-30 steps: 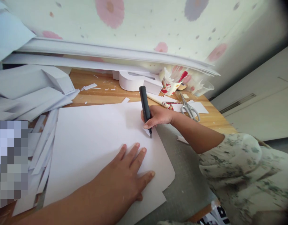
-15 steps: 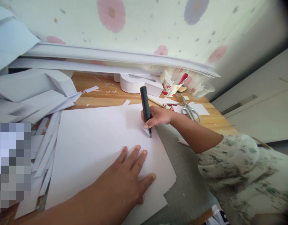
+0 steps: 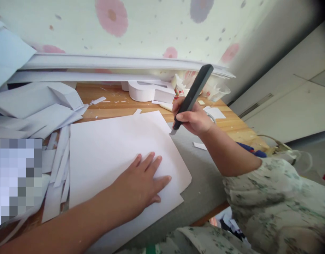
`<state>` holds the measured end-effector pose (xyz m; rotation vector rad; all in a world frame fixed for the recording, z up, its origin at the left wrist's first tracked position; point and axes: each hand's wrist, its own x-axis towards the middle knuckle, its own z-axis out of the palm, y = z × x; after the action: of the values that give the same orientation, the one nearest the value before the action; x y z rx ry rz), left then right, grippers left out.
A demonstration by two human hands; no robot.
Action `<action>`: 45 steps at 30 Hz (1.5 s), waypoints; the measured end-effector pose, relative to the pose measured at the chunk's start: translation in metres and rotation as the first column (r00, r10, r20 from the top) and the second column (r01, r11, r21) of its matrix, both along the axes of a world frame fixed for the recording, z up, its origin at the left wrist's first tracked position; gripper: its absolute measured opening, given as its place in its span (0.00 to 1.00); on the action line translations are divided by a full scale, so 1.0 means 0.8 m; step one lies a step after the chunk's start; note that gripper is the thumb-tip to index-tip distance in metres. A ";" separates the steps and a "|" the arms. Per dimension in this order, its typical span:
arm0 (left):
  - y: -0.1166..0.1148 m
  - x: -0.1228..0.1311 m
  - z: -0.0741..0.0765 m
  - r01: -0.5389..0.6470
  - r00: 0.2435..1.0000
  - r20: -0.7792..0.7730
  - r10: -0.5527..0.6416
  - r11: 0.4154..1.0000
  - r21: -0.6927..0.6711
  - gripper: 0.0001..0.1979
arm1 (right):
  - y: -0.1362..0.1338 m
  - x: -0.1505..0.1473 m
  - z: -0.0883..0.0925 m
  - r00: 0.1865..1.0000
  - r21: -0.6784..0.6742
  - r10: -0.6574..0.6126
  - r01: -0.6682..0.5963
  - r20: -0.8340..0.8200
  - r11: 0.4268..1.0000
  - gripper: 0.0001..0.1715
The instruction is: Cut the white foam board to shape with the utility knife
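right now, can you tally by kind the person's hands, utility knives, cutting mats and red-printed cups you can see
Left hand and right hand: 2
Utility knife: 1
Cutting mat: 1
Red-printed cup, partly hidden: 1
Total: 5

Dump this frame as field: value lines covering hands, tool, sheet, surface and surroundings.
Left hand: spread palm down on white sheet
Right hand: gripping black cutter
Blade: pointing down at sheet's right edge; contact unclear
Under sheet: grey mat, on wooden table
Left of sheet: paper strips
Behind sheet: white curved form, printed cup partly hidden
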<state>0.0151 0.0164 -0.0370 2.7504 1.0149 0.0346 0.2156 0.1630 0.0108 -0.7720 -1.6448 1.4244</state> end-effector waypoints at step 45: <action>-0.018 0.002 0.011 -0.035 0.361 0.322 0.875 0.358 -0.933 0.29 | -0.228 0.247 -0.092 -0.162 0.628 -0.727 0.646 0.668 0.434 0.18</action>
<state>0.0170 0.0019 -0.0280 1.0693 1.1415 0.7068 0.4136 -0.0196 -0.0626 -2.3201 -1.3880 -0.1143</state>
